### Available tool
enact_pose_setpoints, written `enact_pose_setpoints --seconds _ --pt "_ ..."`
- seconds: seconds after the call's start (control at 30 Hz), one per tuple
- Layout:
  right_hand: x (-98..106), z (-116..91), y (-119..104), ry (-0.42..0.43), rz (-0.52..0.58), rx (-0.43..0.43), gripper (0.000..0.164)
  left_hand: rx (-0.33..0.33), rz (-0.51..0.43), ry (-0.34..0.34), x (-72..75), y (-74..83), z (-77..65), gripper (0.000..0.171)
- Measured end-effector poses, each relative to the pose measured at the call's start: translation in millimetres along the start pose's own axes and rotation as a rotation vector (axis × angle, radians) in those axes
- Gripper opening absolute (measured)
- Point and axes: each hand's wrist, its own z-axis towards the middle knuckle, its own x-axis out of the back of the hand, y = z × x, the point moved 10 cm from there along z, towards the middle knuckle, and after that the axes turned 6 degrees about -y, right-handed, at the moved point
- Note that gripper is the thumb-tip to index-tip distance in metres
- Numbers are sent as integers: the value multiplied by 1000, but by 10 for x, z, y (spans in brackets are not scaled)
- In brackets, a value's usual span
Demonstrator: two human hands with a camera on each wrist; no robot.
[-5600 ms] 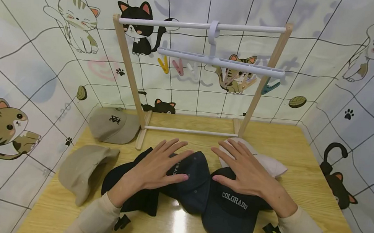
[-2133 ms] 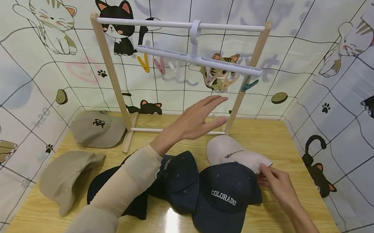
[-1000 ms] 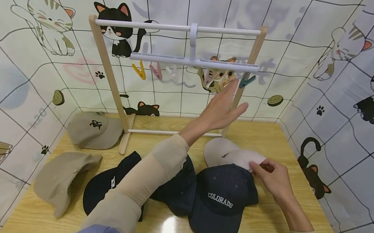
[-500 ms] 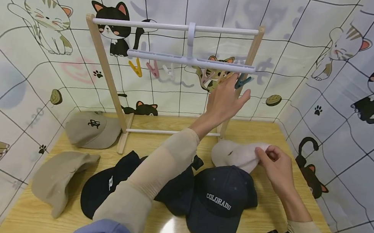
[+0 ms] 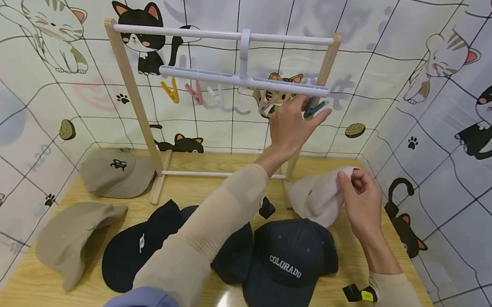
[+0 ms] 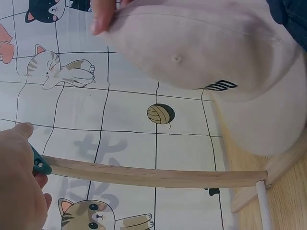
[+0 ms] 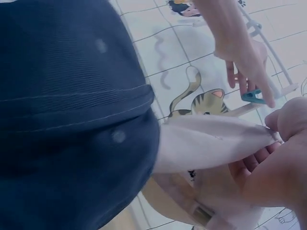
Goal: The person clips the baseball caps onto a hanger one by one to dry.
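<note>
My right hand (image 5: 363,202) pinches the edge of a pale pink cap (image 5: 316,197), which is lifted and tilted beside the rack's right foot. My left hand (image 5: 290,128) is raised under the right end of a white hanger (image 5: 200,75). Its thumb is spread and stretched past a teal clothespin (image 5: 314,109), with the other fingers bent on the far side. In the left wrist view, the clothespin (image 6: 42,165) sits between thumb and fingers, the thumb tip apart from it. A navy COLORADO cap (image 5: 284,274) lies in front of the pink one.
A wooden rack (image 5: 131,84) with a white top bar carries the hanger. More clothespins, among them a yellow one (image 5: 170,90) and a pink one (image 5: 195,92), hang along it. Two beige caps lie at left, one a folded beige cap (image 5: 65,239), beside a black cap (image 5: 139,248).
My left hand has moved up and right to the teal clothespin, from above the caps. My right hand has taken hold of the pink cap and raised it from the table.
</note>
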Motion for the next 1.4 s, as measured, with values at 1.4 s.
enact_pose_setpoints --seconds 1.4 --pt "-863 5 -895 -469 302 214 23 -134 107 69 665 -50 -48 40"
